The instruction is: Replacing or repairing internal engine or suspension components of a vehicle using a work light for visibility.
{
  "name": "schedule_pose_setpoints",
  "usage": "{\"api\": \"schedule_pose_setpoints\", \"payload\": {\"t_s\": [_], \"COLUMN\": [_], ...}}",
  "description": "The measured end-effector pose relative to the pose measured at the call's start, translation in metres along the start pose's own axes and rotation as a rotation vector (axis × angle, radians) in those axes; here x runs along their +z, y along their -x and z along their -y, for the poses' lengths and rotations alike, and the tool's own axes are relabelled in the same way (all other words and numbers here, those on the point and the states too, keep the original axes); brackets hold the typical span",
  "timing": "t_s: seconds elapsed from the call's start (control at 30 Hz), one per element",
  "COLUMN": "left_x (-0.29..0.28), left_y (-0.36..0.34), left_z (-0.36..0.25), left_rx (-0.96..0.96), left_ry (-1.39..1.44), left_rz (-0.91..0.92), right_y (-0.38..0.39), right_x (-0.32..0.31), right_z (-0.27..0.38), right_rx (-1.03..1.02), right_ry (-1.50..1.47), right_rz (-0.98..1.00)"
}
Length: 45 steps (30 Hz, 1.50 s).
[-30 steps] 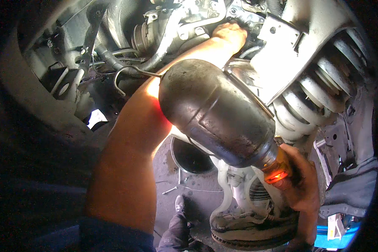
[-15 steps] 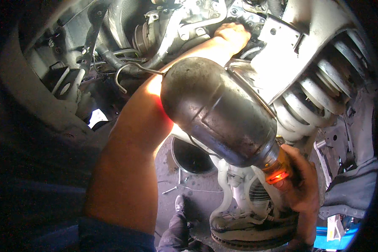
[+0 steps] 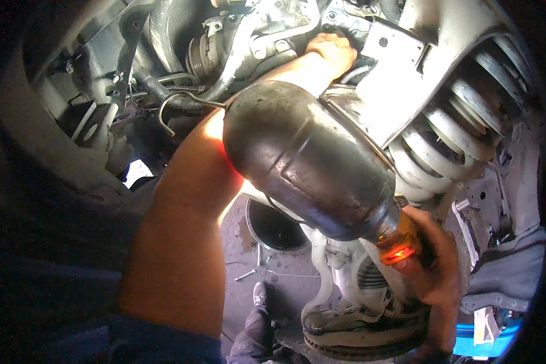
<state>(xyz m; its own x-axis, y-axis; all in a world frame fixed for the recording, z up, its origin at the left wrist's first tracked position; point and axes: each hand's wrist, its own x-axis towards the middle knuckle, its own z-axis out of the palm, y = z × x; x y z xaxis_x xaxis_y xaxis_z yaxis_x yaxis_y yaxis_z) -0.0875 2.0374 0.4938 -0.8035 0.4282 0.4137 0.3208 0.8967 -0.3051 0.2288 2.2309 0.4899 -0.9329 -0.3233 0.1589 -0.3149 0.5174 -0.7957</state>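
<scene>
My right hand is wrapped round the orange, glowing handle of a work lamp. The lamp has a dark, worn metal shade and a bent wire hook at its far end, and it lies across the view in front of my left forearm. Beyond it, my left arm reaches up among the engine parts under a vehicle. There my left hand is brightly lit, with its fingers curled beside a metal bracket. The fingertips, and whatever they hold, are hidden.
A coil spring stands to the right, near a pale frame member. Below the lamp is a brake disc with its suspension arms. A round dark pan and a wrench are on the floor near a shoe. A ribbed pulley sits upper left.
The lamp and both arms appear slightly further left in the picture, along with much of the surroundings. Both hands keep their places and their grips.
</scene>
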Motion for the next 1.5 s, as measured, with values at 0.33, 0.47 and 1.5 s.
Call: {"api": "schedule_pose_setpoints", "payload": {"t_s": [0.33,0.47,1.5], "left_x": [0.02,0.016,0.02], "left_y": [-0.005,-0.005,-0.014], "left_z": [0.01,0.007,0.003], "left_rx": [0.139,0.124,0.063], "left_ry": [0.101,0.127,0.068], "left_rz": [-0.217,-0.189,-0.114], "right_y": [0.001,0.001,-0.002], "right_x": [-0.003,-0.005,-0.004], "right_z": [-0.003,-0.005,-0.004], "right_rx": [-0.017,-0.021,-0.065], "right_ry": [-0.018,0.036,0.107], "right_rz": [0.018,0.02,0.006]}}
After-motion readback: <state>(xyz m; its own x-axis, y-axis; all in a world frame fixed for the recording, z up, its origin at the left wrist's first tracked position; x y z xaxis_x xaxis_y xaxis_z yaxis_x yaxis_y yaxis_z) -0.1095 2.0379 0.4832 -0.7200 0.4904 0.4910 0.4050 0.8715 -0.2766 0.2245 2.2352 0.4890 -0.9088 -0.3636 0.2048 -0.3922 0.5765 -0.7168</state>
